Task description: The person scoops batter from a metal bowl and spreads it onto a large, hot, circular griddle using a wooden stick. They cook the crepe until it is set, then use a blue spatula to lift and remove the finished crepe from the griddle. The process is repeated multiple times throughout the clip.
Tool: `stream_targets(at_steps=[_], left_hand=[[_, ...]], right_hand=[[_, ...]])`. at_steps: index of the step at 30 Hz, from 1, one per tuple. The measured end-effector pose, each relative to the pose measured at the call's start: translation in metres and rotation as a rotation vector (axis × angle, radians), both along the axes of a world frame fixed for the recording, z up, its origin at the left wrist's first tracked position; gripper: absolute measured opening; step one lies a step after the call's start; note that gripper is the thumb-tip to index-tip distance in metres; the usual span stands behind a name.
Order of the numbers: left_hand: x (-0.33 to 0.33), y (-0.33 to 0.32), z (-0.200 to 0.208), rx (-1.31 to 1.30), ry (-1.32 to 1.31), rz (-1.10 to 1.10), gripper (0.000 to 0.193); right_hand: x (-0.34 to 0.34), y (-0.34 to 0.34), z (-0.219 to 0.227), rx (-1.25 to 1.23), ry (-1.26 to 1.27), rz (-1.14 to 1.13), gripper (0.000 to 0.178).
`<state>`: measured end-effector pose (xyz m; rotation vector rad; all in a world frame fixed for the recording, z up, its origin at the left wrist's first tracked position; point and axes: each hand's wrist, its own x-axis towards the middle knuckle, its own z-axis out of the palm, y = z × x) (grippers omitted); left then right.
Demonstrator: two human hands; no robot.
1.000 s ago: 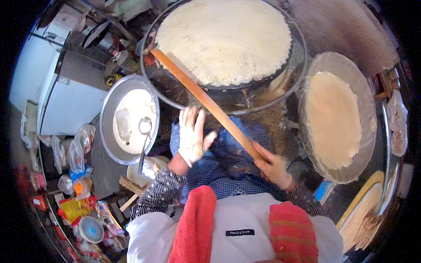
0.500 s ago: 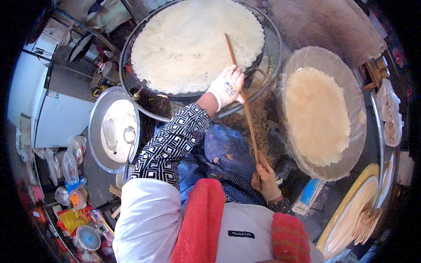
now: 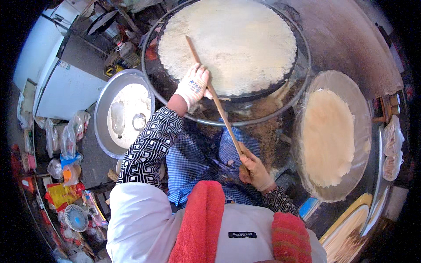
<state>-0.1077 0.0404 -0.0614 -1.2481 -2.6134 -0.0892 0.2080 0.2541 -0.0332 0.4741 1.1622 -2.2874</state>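
Note:
With my left hand [image 3: 193,87], in a white glove, I grip the middle of a long thin wooden stick [image 3: 224,119]. My right hand [image 3: 256,171], also gloved, is closed around its near end. The stick slants away to the left, its far end over the left part of a wide, pale sheet of batter [image 3: 232,48]. That sheet covers nearly the whole of a round black griddle [image 3: 245,98]. A metal ring [image 3: 258,117] surrounds the griddle. Below my hands lies blue checked cloth [image 3: 186,162].
Left of the griddle stands a metal basin [image 3: 103,120] of pale batter with a ladle [image 3: 139,122] in it. At right, a thin round flatbread [image 3: 329,136] lies on a plastic-covered round tray [image 3: 361,136]. Plastic bags [image 3: 70,140] and a small fan [image 3: 76,218] are at far left.
The stick's far end has moved from the right part of the griddle to its left part, both hands still on it. The whole view has shifted, with the griddle now further right.

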Motion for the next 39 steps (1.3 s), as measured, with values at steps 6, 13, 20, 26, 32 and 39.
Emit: stream_targets(at_steps=[6, 13, 20, 26, 32, 39], left_hand=[[0.038, -0.104, 0.005, 0.030, 0.018, 0.146, 0.102], [0.125, 0.004, 0.038, 0.325, -0.145, -0.021, 0.099], [0.122, 0.120, 0.009, 0.041, -0.278, -0.178, 0.106], [0.091, 0.045, -0.007, 0.140, -0.103, -0.056, 0.100], [0.069, -0.051, 0.025, 0.277, -0.133, 0.149, 0.088], [0.070, -0.113, -0.042, -0.092, -0.140, 0.221, 0.052]], right_hand=[[-0.017, -0.035, -0.003, 0.382, 0.117, 0.180, 0.056], [0.101, 0.014, -0.029, 0.889, 0.473, -0.027, 0.059], [0.145, 0.033, 0.001, 0.334, -0.161, -0.233, 0.074], [0.084, 0.021, -0.002, 0.322, -0.027, -0.031, 0.064], [0.005, -0.012, 0.010, 0.244, 0.070, -0.012, 0.055], [-0.050, -0.023, -0.036, 0.906, 0.411, 0.071, 0.054]])
